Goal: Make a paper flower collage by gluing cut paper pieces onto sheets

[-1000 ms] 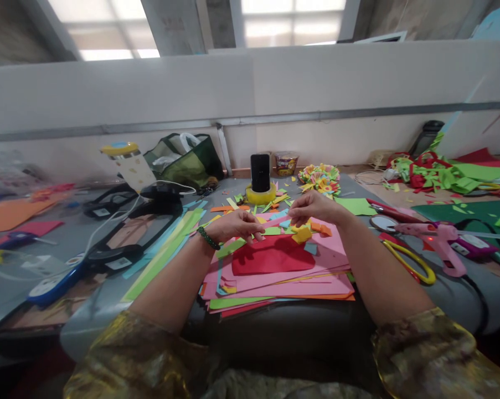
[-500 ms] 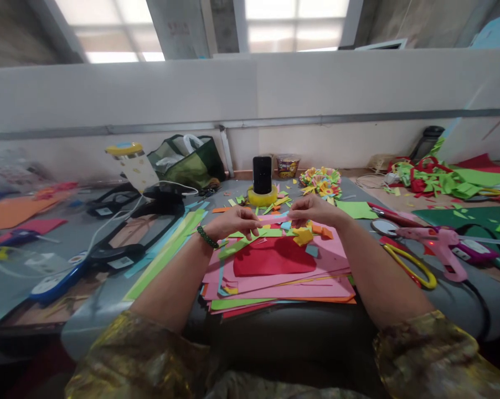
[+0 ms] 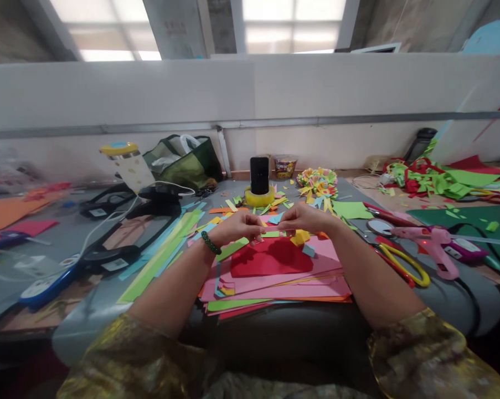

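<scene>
No text readable; print on the cup (image 3: 285,167) blurred.

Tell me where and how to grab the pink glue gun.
Probably by its handle, with your right hand coming from the near side: the handle points back toward you, while the nozzle points left, away from that approach. Steer right of the yellow loop lying beside the handle.

Pink strip (image 3: 270,229), ends hidden (middle blurred)
</scene>
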A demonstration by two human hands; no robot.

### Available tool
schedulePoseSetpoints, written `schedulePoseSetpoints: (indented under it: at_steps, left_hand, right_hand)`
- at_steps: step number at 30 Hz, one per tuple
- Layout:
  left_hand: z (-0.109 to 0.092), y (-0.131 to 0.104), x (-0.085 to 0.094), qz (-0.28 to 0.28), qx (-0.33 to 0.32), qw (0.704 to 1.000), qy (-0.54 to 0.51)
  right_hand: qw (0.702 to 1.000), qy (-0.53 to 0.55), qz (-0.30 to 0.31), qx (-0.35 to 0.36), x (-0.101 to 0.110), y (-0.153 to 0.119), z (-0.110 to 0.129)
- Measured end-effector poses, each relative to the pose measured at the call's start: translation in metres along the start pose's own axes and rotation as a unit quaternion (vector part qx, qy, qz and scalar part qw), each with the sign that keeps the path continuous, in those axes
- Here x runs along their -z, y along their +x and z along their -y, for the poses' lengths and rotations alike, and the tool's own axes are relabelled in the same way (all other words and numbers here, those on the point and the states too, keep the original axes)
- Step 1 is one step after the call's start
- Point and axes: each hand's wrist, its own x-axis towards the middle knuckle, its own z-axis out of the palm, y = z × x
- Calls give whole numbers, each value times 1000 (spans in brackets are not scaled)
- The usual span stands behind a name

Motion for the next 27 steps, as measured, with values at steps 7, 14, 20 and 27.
schedulePoseSetpoints:
  at_steps: [7, 14, 20, 27]
  left_hand:
    - [-3, -4, 16, -31, -8, 999, 20]
    - [-8, -13, 28, -41, -24, 998, 42]
    - [-6, -16, 49, -153, -40, 987, -26]
    - [-8, -1, 1, -203, -26, 969, -138]
  right_hand:
    - [996, 64, -41, -42, 17, -7, -6]
    - [992, 101, -67, -35, 22, -13, -2]
    - [978, 132, -161, -19, 31, -15, -9]
    - [951, 183, -247, 31, 4, 1, 2]
